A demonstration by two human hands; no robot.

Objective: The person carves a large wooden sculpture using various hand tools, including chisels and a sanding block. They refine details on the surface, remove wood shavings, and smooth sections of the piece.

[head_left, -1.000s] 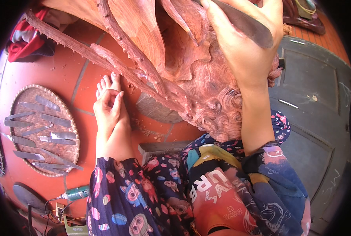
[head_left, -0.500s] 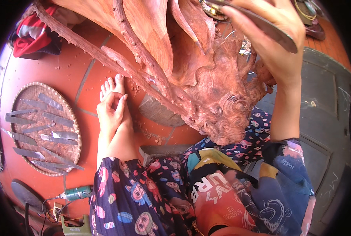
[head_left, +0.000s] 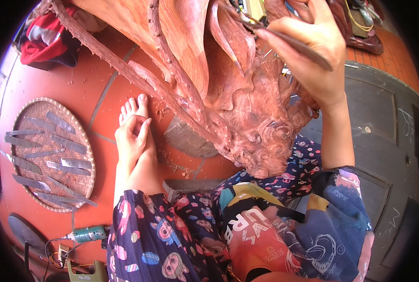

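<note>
A large reddish carved wood piece (head_left: 247,108) fills the upper middle, with smooth folds at the top, curled relief at its lower end and long knobby branches. My right hand (head_left: 320,44) is raised over its upper right side, its fingers closed on a thin, dark, flat blade (head_left: 303,48). Part of the blade is hidden by the fingers, and I cannot tell whether its tip touches the wood. My left hand (head_left: 133,137) rests by my ankle below my bare foot (head_left: 135,107), fingers curled towards the thumb with nothing seen in them.
At the left, a round woven tray (head_left: 93,155) carries several flat metal blades (head_left: 70,143). Below it lie a green power tool (head_left: 88,233) with a cord and a dark disc (head_left: 28,232). A stone block (head_left: 188,136) sits under the carving; wood chips dot the tiles. Grey door-like panel (head_left: 371,127) at right.
My right hand has moved left with the blade, nearer the upper part of the carving. My left hand stays by the ankle. The whole view has shifted slightly.
</note>
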